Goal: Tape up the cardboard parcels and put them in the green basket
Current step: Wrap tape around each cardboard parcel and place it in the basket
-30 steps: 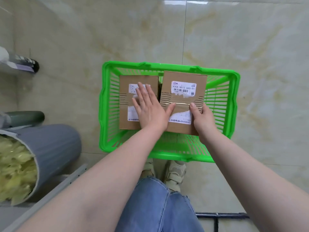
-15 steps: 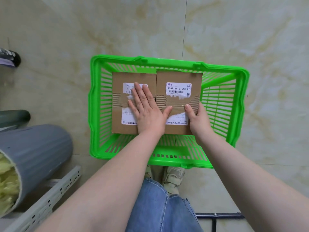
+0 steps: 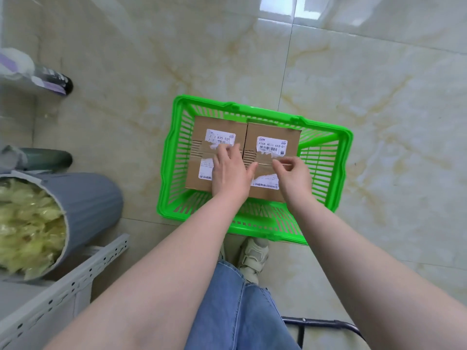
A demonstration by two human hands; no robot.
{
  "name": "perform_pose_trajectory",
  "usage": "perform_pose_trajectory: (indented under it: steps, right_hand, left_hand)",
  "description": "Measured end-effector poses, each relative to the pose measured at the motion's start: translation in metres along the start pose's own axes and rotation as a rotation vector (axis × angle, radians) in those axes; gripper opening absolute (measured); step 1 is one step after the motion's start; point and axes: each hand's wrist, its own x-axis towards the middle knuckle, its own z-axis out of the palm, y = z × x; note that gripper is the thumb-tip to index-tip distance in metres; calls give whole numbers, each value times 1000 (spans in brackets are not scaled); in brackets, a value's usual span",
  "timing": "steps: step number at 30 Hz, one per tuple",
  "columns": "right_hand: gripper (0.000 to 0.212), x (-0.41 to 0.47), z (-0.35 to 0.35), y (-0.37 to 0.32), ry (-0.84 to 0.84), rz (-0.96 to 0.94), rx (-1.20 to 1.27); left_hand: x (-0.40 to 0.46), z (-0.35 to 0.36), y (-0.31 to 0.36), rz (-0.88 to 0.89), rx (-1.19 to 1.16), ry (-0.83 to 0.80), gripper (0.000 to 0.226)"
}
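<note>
Floor (image 3: pixel 379 84): we record glossy cream marble-look tiles with tan veining and thin grout lines. Directly on it we list a green slatted plastic basket (image 3: pixel 340 173) near the middle, a grey ribbed bin (image 3: pixel 88 205) at the left holding pale yellow scraps, our beige shoes (image 3: pixel 252 258) just beside the basket's near rim, and a black metal frame (image 3: pixel 321 324) at the bottom edge.

Bare forearms, no sleeves; blue denim jeans (image 3: pixel 237 306); beige strapped sneakers (image 3: pixel 251 258) below.
</note>
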Motion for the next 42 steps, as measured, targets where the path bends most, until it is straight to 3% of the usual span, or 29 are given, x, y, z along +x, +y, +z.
perform_pose_trajectory:
  steps: [2,6,10,17,23,28,31,33,38,42]
  right_hand:
    - [8,-36,-10,-25,-153,-41,169]
    - [12,-114,-38,-75,-395,-101,235]
    - [9,-202,-58,-119,-638,-199,145]
    - [8,-373,-40,-157,-983,-415,-116]
    - [15,-530,10,-151,-1281,-555,-377]
    - [10,-651,54,-124,-1435,-677,-520]
    - [7,-708,86,-105,-1426,-740,-513]
    - [6,-740,109,-95,-1326,-771,-444]
    - [37,-785,160,-89,-801,-933,-204]
    - [66,-794,175,-101,-465,-916,-228]
  left_hand:
    - [-23,-30,-1,-55,-221,-23,38]
    - [-89,-104,-4,-222,-741,-40,8]
    - [-185,-179,-28,-309,-1017,22,11]
    - [-387,-267,-88,-438,-1377,443,18]
    - [-554,-291,-138,-528,-1595,924,21]
    - [-656,-292,-180,-572,-1708,1245,19]
    - [-700,-290,-214,-623,-1734,1360,21]
    - [-722,-292,-241,-650,-1743,1404,21]
    - [-759,-308,-312,-644,-1710,1321,13]
    - [-764,-337,-354,-634,-1579,1169,4]
